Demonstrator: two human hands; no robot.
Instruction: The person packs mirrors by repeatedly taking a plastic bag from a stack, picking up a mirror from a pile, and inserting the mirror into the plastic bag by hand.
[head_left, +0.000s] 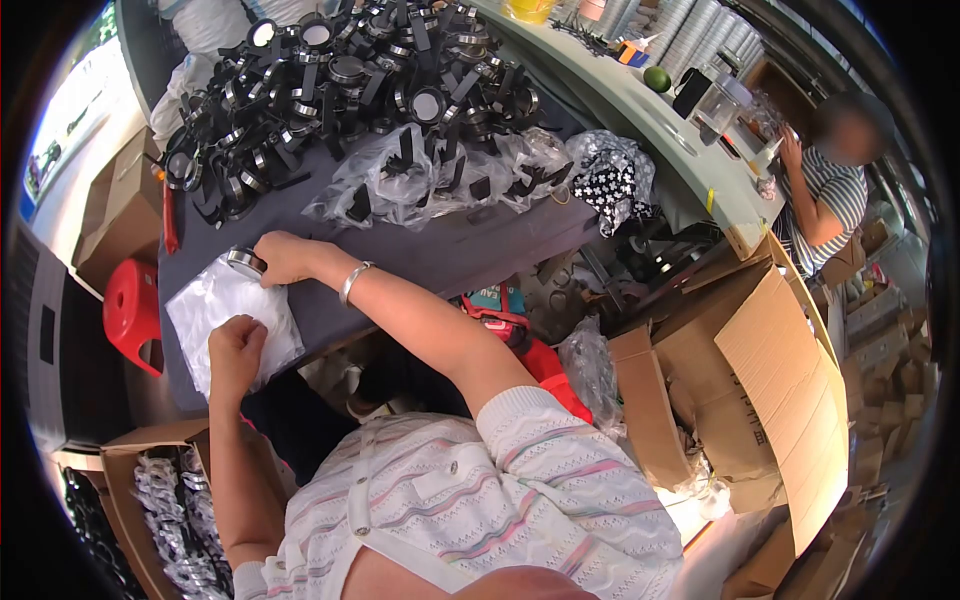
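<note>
My right hand (287, 259), with a silver bangle on its wrist, is closed around a wristwatch (245, 262) with a round silver case. The watch is over the far edge of a stack of clear plastic bags (200, 305) at the table's near left corner. Lower on the same stack, my left hand (237, 350) has its fingers curled in a pinch on the clear plastic of a bag. A big heap of black-strapped watches (350, 80) lies farther back on the table. In front of it are watches in clear wrapping (430, 185).
A dark cloth covers the table (400, 255). On the left are a red stool (133, 315) and a box of wrapped pieces (165, 440). An open carton (720, 400) is at right. A person in a striped shirt (835, 200) sits by the green-topped bench (640, 100).
</note>
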